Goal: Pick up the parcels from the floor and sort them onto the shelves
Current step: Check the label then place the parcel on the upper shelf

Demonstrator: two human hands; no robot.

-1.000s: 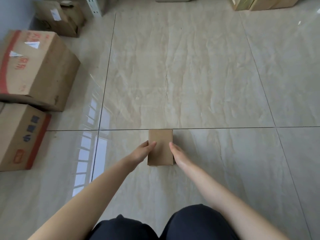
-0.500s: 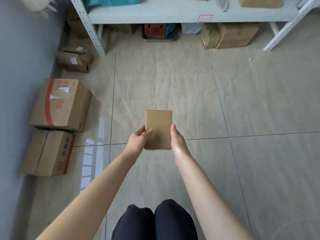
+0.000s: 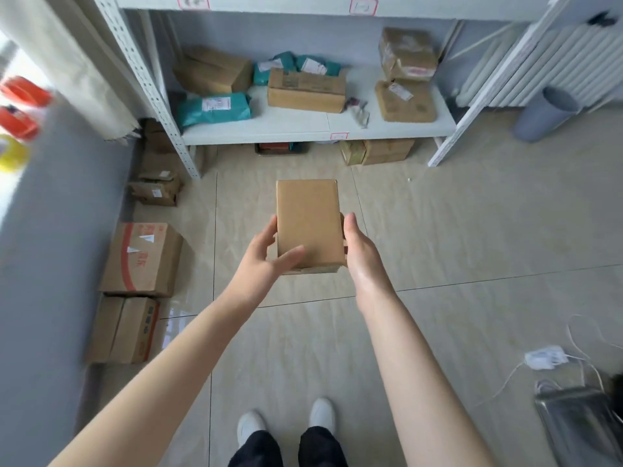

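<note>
A small plain brown cardboard parcel (image 3: 308,220) is held up in front of me, above the tiled floor. My left hand (image 3: 266,257) grips its left edge, thumb on top near the bottom. My right hand (image 3: 359,251) holds the right edge, fingers underneath and hidden. Ahead stands a white metal shelf (image 3: 303,131) carrying several brown boxes and teal mailer bags.
Three cardboard boxes (image 3: 143,259) line the grey wall on the left floor. More boxes sit under the shelf (image 3: 377,151). A grey bin (image 3: 546,114) and radiator stand at the right. A white charger with cable (image 3: 546,357) and a metal object lie at the lower right.
Both hands lifted the parcel off the floor and raised it. I stood up, and the view tilted up so the shelf and its parcels came into sight.
</note>
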